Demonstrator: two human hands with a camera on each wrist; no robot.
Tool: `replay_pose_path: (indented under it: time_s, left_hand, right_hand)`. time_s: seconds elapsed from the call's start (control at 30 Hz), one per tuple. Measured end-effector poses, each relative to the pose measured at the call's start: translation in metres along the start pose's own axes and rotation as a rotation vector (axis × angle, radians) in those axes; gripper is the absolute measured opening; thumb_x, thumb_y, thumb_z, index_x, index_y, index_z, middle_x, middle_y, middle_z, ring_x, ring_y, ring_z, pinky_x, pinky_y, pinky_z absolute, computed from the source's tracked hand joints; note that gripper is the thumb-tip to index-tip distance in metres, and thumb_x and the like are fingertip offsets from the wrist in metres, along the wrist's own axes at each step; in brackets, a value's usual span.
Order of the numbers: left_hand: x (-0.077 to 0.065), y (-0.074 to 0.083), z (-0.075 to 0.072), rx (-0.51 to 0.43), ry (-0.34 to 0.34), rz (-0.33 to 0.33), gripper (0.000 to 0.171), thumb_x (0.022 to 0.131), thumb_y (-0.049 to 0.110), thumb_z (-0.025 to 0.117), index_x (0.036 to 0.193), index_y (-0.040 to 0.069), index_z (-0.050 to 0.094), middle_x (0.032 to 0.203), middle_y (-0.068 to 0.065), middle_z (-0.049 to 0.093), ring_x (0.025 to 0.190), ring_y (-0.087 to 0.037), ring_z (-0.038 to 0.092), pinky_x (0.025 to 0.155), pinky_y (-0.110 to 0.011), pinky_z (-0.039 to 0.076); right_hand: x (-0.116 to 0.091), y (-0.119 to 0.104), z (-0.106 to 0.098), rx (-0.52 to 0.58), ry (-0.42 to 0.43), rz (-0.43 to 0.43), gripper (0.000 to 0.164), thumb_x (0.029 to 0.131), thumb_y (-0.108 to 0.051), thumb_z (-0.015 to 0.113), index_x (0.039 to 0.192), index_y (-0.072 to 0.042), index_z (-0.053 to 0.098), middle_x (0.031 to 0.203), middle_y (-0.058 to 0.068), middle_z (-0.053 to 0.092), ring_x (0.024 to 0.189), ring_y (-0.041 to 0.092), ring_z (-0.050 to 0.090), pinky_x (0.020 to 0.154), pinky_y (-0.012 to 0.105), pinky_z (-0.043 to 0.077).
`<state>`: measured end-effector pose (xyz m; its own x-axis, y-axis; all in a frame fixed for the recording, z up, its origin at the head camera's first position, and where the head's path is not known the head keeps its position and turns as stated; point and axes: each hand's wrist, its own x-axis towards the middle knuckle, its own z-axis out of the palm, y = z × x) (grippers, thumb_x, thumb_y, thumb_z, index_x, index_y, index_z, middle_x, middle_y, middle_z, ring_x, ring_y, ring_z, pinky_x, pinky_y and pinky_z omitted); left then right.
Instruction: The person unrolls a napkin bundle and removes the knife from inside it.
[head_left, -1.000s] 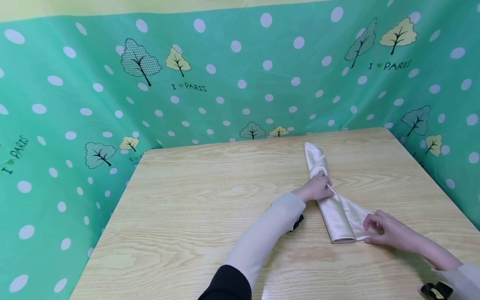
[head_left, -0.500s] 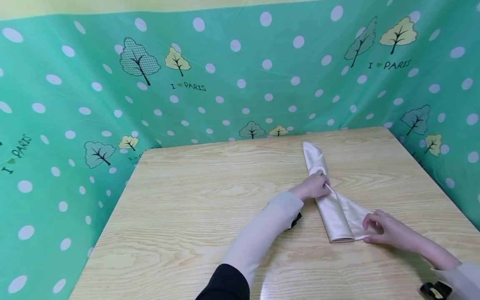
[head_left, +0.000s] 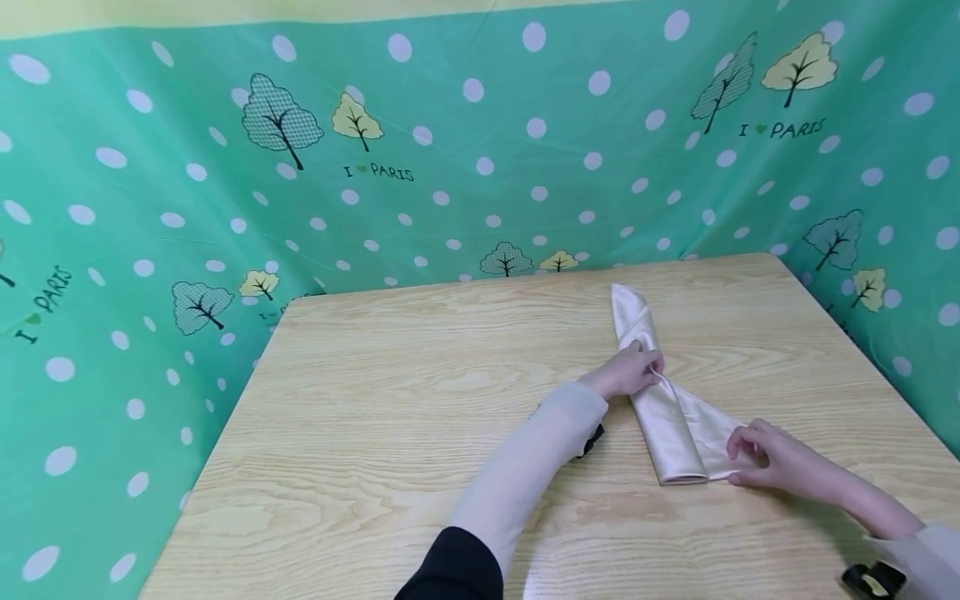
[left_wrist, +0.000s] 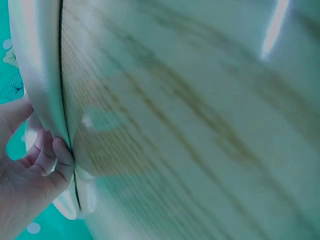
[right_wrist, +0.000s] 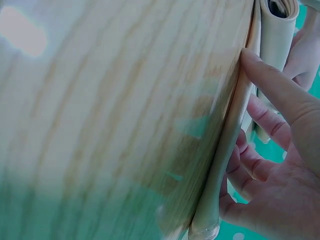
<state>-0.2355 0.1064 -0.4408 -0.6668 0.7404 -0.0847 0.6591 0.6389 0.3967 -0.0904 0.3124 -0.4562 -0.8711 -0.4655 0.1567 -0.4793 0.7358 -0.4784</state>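
Observation:
A shiny pale satin cloth, rolled into a long narrow strip, lies right of the table's middle. From its right side spreads a thin triangular flap. My left hand lies across the roll's middle and pinches the fabric where the flap begins. Lower right, my right hand holds the flap's outer corner between thumb and curled fingers. In the left wrist view, the fingers reach the cloth's edge. The right wrist view shows the roll's open end beyond my thumb; the fingertips behind the cloth are partly hidden.
The light wood-grain table reaches back to a green dotted curtain printed with trees, which also hangs at both sides. A black wrist strap shows near the right sleeve. Light glares off the tabletop in both wrist views.

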Motion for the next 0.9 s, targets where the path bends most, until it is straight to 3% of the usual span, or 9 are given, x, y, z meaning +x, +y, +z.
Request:
replay_pose_path:
  time_s: [0.53, 0.9]
  left_hand:
    - [-0.016, -0.022, -0.009, -0.181, 0.043, 0.075, 0.008, 0.087, 0.015, 0.056, 0.087, 0.007, 0.056, 0.086, 0.001, 0.046, 0.077, -0.005, 0.044, 0.066, -0.007, 0.033]
    - [-0.036, -0.038, -0.021, -0.313, 0.025, 0.038, 0.006, 0.086, 0.011, 0.057, 0.087, 0.006, 0.054, 0.090, -0.001, 0.051, 0.080, -0.006, 0.048, 0.068, -0.010, 0.038]
  right_hand:
    - [0.000, 0.000, 0.000, -0.006, -0.004, -0.015, 0.031, 0.063, -0.017, 0.077, 0.077, -0.020, 0.049, 0.074, -0.005, 0.036, 0.067, 0.001, 0.030, 0.054, 0.019, 0.024]
    - [0.000, -0.001, -0.001, 0.023, -0.027, 0.009, 0.025, 0.066, -0.016, 0.075, 0.073, -0.021, 0.051, 0.074, -0.005, 0.035, 0.066, 0.000, 0.029, 0.053, 0.019, 0.024]
